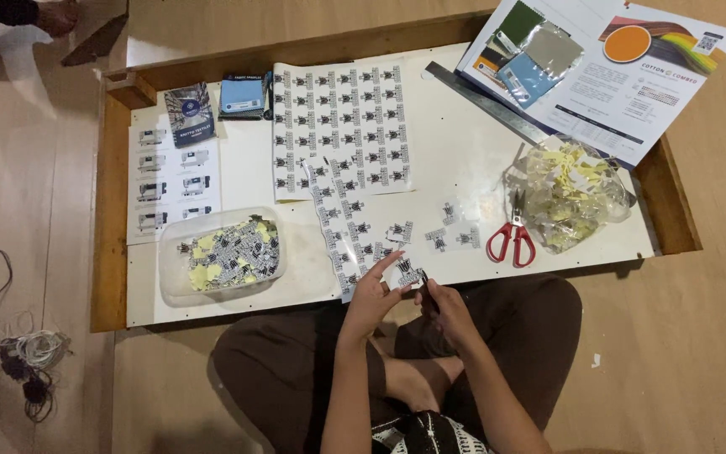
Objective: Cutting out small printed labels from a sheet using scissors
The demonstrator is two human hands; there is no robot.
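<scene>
Both hands pinch one small cut black-and-white sticker (pixel 408 275) at the worktop's near edge: left hand (pixel 373 294), right hand (pixel 443 304). Clear plastic tub (pixel 174 282) is part-filled; the large printed sticker sheet (pixel 342 126) remains uncut.

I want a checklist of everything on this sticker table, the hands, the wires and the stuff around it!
Surface: low white board in a wooden frame, on the floor.
Job's things: small sticker piece; big sticker sheet; cut strip; loose cut stickers; red scissors.
Clutter: clear tub of cut stickers; bag of yellow scraps; metal ruler; brochure with swatches; blue card; leaflet.
Grips: left hand and right hand both pinch the sticker piece.
Cables: tangled wires on floor, left.
Surroundings: another person's hand, top left.
</scene>
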